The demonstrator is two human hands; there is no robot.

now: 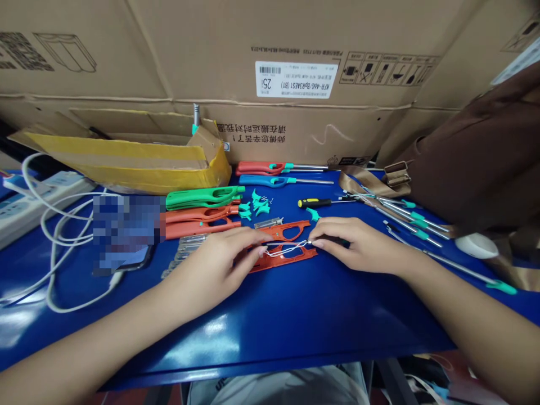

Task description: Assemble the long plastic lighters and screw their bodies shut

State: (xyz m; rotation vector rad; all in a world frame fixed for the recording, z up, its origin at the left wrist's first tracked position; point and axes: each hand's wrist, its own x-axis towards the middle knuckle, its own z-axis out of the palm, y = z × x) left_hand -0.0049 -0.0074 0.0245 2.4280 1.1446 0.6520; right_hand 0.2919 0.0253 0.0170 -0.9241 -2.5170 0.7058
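Above orange casing halves, left fingers and right fingers, nearly closed, pinch opposite ends of white wires.

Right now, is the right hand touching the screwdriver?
Apart. The head view shows it: a strip of blue tabletop lies in plain sight between the right hand and the screwdriver beyond it.

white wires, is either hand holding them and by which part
Yes: the left hand pinches the white wires near one end, the right hand near the other. The fingers hide exactly what they grip.
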